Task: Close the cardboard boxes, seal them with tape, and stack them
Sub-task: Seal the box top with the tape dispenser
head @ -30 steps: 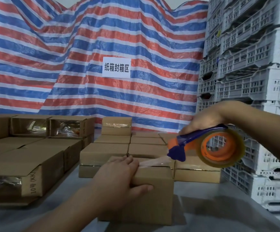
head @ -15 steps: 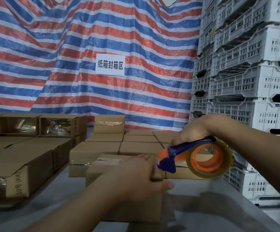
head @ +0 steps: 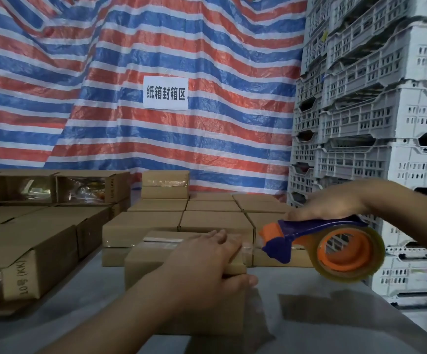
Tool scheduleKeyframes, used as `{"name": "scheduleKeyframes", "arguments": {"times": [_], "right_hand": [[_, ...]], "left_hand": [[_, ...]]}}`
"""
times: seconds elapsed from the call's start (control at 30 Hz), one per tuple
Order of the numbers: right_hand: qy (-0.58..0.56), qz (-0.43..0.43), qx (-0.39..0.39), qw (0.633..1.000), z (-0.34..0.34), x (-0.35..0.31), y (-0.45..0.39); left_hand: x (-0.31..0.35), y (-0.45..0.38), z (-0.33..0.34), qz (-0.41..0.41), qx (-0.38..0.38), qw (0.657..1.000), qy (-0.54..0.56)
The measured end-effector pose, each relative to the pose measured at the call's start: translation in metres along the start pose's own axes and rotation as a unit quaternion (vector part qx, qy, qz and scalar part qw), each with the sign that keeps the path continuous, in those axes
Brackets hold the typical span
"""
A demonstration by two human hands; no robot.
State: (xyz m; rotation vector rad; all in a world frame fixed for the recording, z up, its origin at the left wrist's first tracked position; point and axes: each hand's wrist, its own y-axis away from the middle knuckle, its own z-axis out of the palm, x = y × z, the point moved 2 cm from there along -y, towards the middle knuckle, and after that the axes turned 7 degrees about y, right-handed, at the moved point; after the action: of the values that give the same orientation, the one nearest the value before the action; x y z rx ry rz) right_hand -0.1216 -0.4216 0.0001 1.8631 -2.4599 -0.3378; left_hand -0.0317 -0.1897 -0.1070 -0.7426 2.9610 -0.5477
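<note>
A red, white and blue striped tarpaulin [head: 130, 72] hung across the back of the scene, with a white paper sign printed in black characters [head: 166, 93] fixed to it. To the right rose a tall stack of white perforated plastic crates [head: 375, 103]. Below them lay a grey table surface [head: 322, 315]. On it, a block of closed brown cardboard boxes [head: 207, 221] sat in rows at the back, one more perched on top near the tarpaulin, and a second group of brown cartons, some with clear film windows [head: 54, 200], stood at the left.

Nearest the camera stood the small brown cardboard box being sealed [head: 146, 267], its flaps down and a strip of clear tape running along its top. The left hand [head: 207, 267] lay flat on that top with fingers extended and the thumb hooked over the near right edge, pressing the box steady. The right hand [head: 327, 203] was clenched around the handle of the blue and orange tape dispenser with its roll of clear tape [head: 335, 249], held just off the box's right end.

The sealing step appeared to be at its close: the tape looked drawn to the edge. The next move likely called for cutting the tape against the dispenser's blade, smoothing the loose end down the side, then lifting the box onto the rows behind.
</note>
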Motion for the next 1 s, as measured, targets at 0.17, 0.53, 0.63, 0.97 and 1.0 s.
{"name": "scheduleKeyframes", "arguments": {"times": [0.17, 0.53, 0.63, 0.97, 1.0], "right_hand": [[0.181, 0.058, 0.020, 0.982, -0.009, -0.048, 0.004], [0.363, 0.114, 0.287, 0.879, 0.068, -0.022, 0.009], [0.301, 0.148, 0.350, 0.875, 0.105, -0.004, 0.007], [0.155, 0.218, 0.268, 0.925, 0.148, -0.002, 0.021], [0.156, 0.223, 0.259, 0.927, 0.141, -0.007, 0.024]], "left_hand": [[0.006, 0.003, -0.003, -0.002, 0.000, 1.000, -0.002], [0.009, 0.006, -0.006, -0.018, 0.003, 1.000, 0.001], [0.010, 0.007, -0.007, -0.018, 0.005, 1.000, 0.002], [0.014, 0.011, -0.017, -0.006, -0.012, 1.000, 0.010], [0.015, 0.011, -0.018, -0.005, -0.016, 1.000, 0.010]]}}
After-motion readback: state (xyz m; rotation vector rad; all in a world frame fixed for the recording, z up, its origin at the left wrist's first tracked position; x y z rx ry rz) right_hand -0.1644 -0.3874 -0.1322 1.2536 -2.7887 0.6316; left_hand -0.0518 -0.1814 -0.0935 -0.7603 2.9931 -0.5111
